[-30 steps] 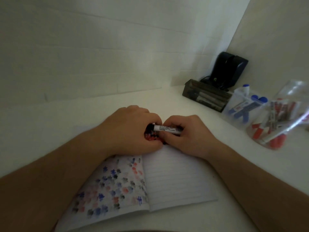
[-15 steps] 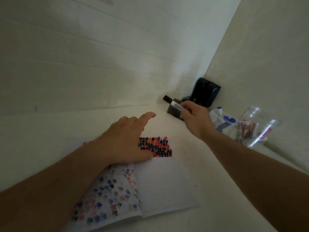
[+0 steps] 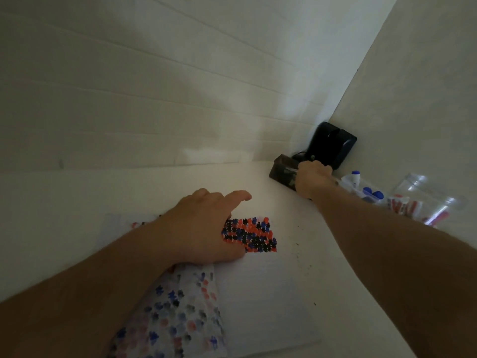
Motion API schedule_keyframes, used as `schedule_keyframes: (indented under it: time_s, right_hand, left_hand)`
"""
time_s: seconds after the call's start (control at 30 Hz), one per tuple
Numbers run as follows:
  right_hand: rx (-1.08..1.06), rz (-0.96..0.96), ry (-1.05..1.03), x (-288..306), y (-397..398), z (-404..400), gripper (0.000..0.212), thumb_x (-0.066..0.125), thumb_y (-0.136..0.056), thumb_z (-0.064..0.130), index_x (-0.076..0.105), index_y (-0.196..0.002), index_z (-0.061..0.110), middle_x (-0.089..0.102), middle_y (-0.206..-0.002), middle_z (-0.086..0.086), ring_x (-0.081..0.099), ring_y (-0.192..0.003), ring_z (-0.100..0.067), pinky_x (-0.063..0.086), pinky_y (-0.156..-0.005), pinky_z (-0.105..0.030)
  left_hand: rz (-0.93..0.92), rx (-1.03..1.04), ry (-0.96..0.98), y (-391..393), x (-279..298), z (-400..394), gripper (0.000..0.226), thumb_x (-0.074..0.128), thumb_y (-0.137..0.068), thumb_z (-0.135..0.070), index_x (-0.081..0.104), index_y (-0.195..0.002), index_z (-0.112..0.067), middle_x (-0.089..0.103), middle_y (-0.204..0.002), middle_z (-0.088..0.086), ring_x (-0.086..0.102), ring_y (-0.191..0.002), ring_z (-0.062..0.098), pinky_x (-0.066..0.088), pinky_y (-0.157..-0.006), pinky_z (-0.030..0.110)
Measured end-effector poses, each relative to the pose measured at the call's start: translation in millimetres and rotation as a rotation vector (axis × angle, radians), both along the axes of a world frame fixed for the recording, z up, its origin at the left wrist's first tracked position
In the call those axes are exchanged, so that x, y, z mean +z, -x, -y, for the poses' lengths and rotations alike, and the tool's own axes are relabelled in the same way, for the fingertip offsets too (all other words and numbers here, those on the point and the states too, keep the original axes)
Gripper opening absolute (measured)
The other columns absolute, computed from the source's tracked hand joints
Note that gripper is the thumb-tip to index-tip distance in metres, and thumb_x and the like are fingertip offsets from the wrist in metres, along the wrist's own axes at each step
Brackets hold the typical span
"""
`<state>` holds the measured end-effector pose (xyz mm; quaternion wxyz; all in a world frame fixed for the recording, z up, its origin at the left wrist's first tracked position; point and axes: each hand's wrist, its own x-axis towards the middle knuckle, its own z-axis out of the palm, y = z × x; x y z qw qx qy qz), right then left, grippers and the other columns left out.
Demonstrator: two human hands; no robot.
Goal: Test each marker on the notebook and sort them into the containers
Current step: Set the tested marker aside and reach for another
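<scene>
Marker body is hidden: the right hand [image 3: 312,180] is reaching over the dark container [image 3: 280,174] at the far corner of the tabletop [image 3: 129,192], and its fingers curl down toward that box. Whether they grip a marker or have let it go cannot be told, since the back of the hand covers whatever is under them. Judging by the task, the step in hand is dropping a tested marker into its bin.

To do it well, the fingers should come right over the container's open top, line the marker along the box's long side, and release low so it lies flat and does not bounce out. Checking that the colour matches the bin matters too: just right of those fingers stands a clear container [image 3: 361,189] with blue-capped markers, and farther right a clear container [image 3: 423,202] with red ones.

Left hand [image 3: 206,228] lies flat on the notebook [image 3: 258,293], fingers relaxed and spread, holding nothing; it pins the page beside a dense patch of test marks [image 3: 251,235] in black, blue and red just right of its thumb. A black device [image 3: 333,144] stands in the corner beyond the right fingers.
</scene>
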<state>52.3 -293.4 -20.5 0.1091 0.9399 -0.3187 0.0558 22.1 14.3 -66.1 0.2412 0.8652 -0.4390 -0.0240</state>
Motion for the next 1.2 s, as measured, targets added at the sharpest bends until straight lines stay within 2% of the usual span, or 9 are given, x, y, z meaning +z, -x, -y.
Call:
schedule_keyframes:
  time_s: [0.23,0.33,0.57,0.73,0.93,1.03,1.1,1.13,1.2]
  right_hand:
    - [0.015,0.01,-0.137,-11.2,1.0,5.9,0.037,0.065,-0.092,0.022,0.056,-0.128,0.015,0.056,-0.11,-0.013,0.056,-0.105,-0.033,0.051,-0.099,-0.052]
    - [0.082,0.014,-0.114,-11.7,7.2,2.9,0.037,0.064,-0.093,0.019,0.055,-0.129,0.016,0.052,-0.109,-0.009,0.056,-0.105,-0.031,0.052,-0.097,-0.05]
    - [0.178,-0.005,0.055,-12.2,27.8,-1.9,0.04,0.065,-0.094,0.022,0.054,-0.132,0.017,0.045,-0.126,-0.013,0.048,-0.108,-0.031,0.05,-0.089,-0.045]
    - [0.147,-0.022,0.054,-6.3,36.5,-5.9,0.039,0.064,-0.097,0.024,0.054,-0.132,0.013,0.047,-0.122,-0.013,0.043,-0.095,-0.027,0.044,-0.079,-0.041]
    - [0.113,-0.015,0.009,-5.3,45.7,-1.2,0.043,0.062,-0.097,0.023,0.05,-0.137,0.013,0.049,-0.125,-0.015,0.045,-0.098,-0.028,0.044,-0.081,-0.041]
    - [0.138,0.027,0.033,-7.5,51.8,0.2,0.053,0.065,-0.095,0.019,0.045,-0.144,0.014,0.045,-0.136,-0.017,0.048,-0.115,-0.032,0.048,-0.091,-0.044]
    - [0.284,0.153,0.076,-12.0,58.5,-3.1,0.061,0.064,-0.095,0.016,0.039,-0.151,0.018,0.041,-0.146,-0.014,0.044,-0.126,-0.032,0.046,-0.103,-0.045]
    - [0.378,0.217,0.0,-15.1,63.8,-6.9,0.063,0.062,-0.097,0.016,0.036,-0.154,0.021,0.039,-0.152,-0.011,0.042,-0.132,-0.03,0.044,-0.108,-0.045]
    - [0.475,0.29,-0.34,-23.3,79.8,-12.4,0.063,0.061,-0.099,0.025,0.035,-0.156,0.029,0.039,-0.16,-0.001,0.039,-0.143,-0.021,0.037,-0.118,-0.043]
  left_hand:
    - [-0.009,-0.006,-0.014,-1.4,0.1,1.1,0.089,0.068,-0.078,-0.069,0.016,-0.149,-0.055,0.051,-0.127,-0.016,0.042,-0.116,0.011,0.041,-0.1,0.035]
    - [-0.008,-0.009,-0.024,-1.5,0.6,0.8,0.088,0.067,-0.078,-0.07,0.016,-0.148,-0.056,0.051,-0.127,-0.017,0.041,-0.117,0.01,0.042,-0.101,0.037]
    - [-0.001,-0.022,-0.027,-3.8,-1.5,-0.7,0.087,0.066,-0.078,-0.072,0.018,-0.148,-0.056,0.05,-0.126,-0.019,0.04,-0.116,0.009,0.041,-0.101,0.036]
    - [-0.012,-0.024,-0.022,-4.5,-2.4,-1.4,0.087,0.066,-0.078,-0.073,0.018,-0.148,-0.058,0.049,-0.125,-0.021,0.04,-0.116,0.007,0.039,-0.097,0.034]
    - [0.001,-0.027,-0.035,-5.6,-3.5,-2.2,0.086,0.065,-0.077,-0.075,0.019,-0.148,-0.057,0.05,-0.125,-0.02,0.042,-0.116,0.009,0.041,-0.099,0.035]
    - [-0.004,-0.029,-0.027,-6.1,-3.8,-2.3,0.087,0.064,-0.076,-0.076,0.02,-0.148,-0.057,0.05,-0.123,-0.021,0.043,-0.116,0.008,0.042,-0.1,0.036]
    - [-0.006,-0.03,-0.026,-6.6,-3.9,-2.1,0.086,0.064,-0.076,-0.076,0.019,-0.147,-0.058,0.049,-0.122,-0.022,0.043,-0.115,0.007,0.042,-0.099,0.035]
    - [-0.005,-0.032,-0.031,-6.2,-2.9,-2.1,0.086,0.065,-0.077,-0.075,0.019,-0.148,-0.058,0.049,-0.122,-0.022,0.043,-0.114,0.007,0.042,-0.099,0.034]
    - [0.0,-0.036,-0.044,-5.2,-2.0,-2.0,0.085,0.065,-0.079,-0.074,0.019,-0.148,-0.057,0.049,-0.123,-0.022,0.042,-0.114,0.007,0.041,-0.099,0.033]
